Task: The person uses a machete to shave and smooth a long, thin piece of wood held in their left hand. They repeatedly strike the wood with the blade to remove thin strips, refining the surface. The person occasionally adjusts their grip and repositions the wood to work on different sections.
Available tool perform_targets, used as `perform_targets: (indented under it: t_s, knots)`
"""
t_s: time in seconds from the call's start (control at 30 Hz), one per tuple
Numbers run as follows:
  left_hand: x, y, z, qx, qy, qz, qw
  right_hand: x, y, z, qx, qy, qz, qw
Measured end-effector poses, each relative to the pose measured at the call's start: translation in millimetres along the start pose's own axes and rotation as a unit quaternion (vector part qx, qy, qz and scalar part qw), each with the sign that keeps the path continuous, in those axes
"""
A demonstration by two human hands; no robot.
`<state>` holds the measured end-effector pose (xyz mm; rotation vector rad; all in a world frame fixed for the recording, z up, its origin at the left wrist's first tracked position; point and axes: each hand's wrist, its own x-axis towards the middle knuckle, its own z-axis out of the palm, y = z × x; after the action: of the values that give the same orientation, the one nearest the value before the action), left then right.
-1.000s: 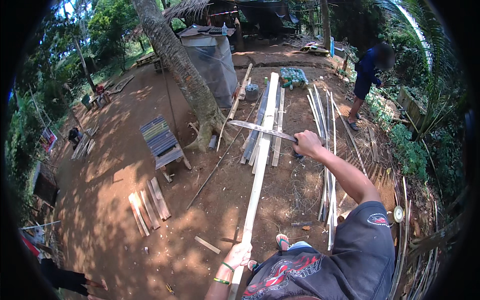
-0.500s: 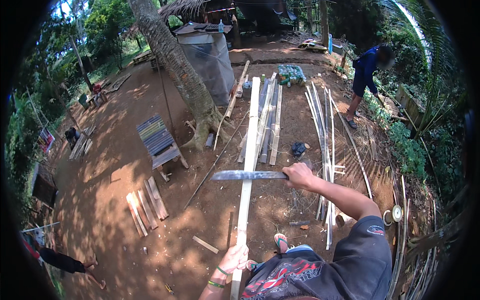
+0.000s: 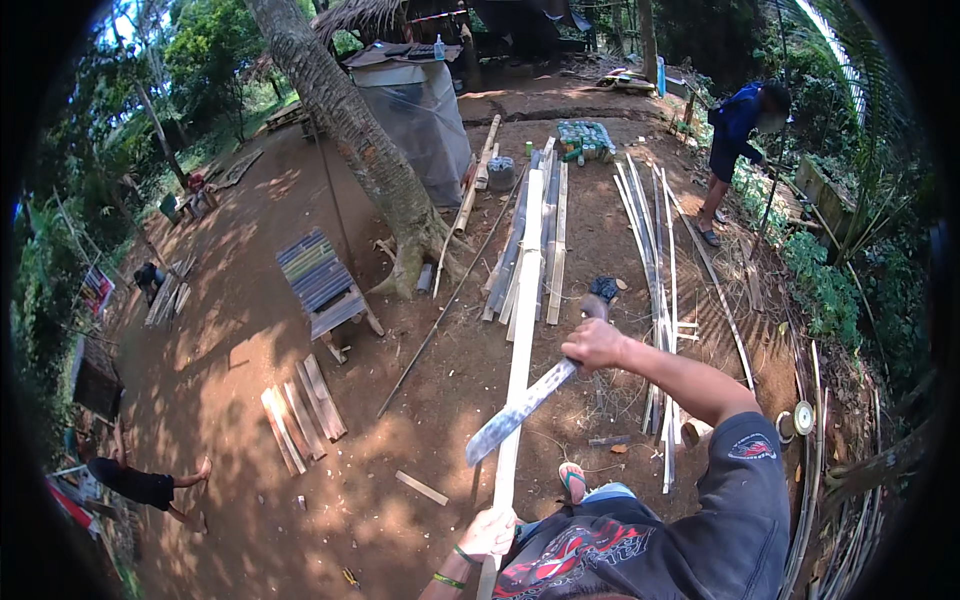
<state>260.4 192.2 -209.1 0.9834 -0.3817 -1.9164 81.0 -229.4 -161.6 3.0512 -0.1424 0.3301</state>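
Observation:
A long pale bamboo slat (image 3: 519,370) stretches away from me, its near end gripped in my closed left hand (image 3: 487,533). My right hand (image 3: 594,346) is wrapped round the handle of a machete (image 3: 530,408). The blade slants across the slat, its tip to the left and nearer to me. I cannot tell whether the blade touches the slat or passes just above it. Under the slat's far part, several more bamboo slats (image 3: 557,250) lie side by side on the ground.
Long thin bamboo strips (image 3: 652,270) lie to the right, near a black plastic bag (image 3: 604,289). A slatted bamboo seat (image 3: 318,270) stands by a leaning tree (image 3: 350,130). Short boards (image 3: 300,405) lie at left. One person (image 3: 738,140) stands far right, another (image 3: 140,485) at left.
The machete has swung from lying level across the slat to a slant, its tip now closer to me. The far end of the slat has shifted right. The person at left has moved.

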Motion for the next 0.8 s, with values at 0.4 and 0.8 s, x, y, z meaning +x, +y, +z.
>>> perform_targets:
  t_s: [0.4, 0.8]
  knots:
    - [-30, 1, -3, 0.150, 0.063, -0.006, 0.987, -36, 11, 39, 0.251, 0.077, 0.601, 0.755]
    - [3, -11, -41, 0.138, 0.006, 0.078, 0.987, 31, -107, -71, 0.783, 0.397, 0.328, 0.350]
